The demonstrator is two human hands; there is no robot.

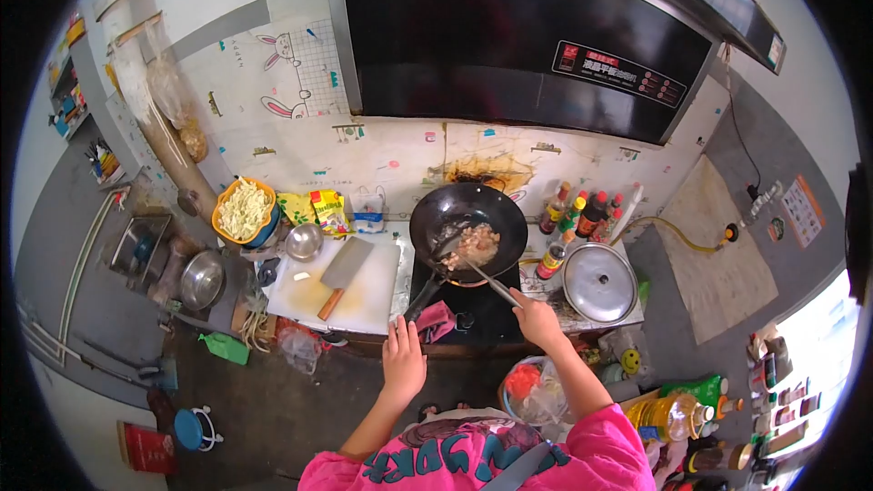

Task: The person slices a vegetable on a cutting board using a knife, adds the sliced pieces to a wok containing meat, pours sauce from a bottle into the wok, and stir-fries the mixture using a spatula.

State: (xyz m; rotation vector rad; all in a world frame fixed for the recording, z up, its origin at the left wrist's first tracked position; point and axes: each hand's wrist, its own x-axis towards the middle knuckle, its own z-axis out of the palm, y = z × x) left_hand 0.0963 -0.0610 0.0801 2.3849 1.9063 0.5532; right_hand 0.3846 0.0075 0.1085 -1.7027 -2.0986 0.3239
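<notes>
A black wok (427, 218) sits on the stove, with pale pinkish pieces of meat (475, 246) in its bottom. My right hand (536, 319) is closed around the handle of a metal spatula (494, 284), whose blade end is among the meat. My left hand (403, 359) is at the end of the wok's black handle (425, 298), with its fingers against it; how firmly they wrap it is hard to make out. Right beside the wok handle lies a pink cloth (438, 321).
Left of the stove, a cleaver (346, 275) lies on a white cutting board (373, 289), near a metal bowl (304, 242) and an orange basket (224, 219) of pale shredded food. Sauce bottles (591, 215) and a metal lid (600, 283) stand to the right. A range hood (509, 36) overhangs the stove.
</notes>
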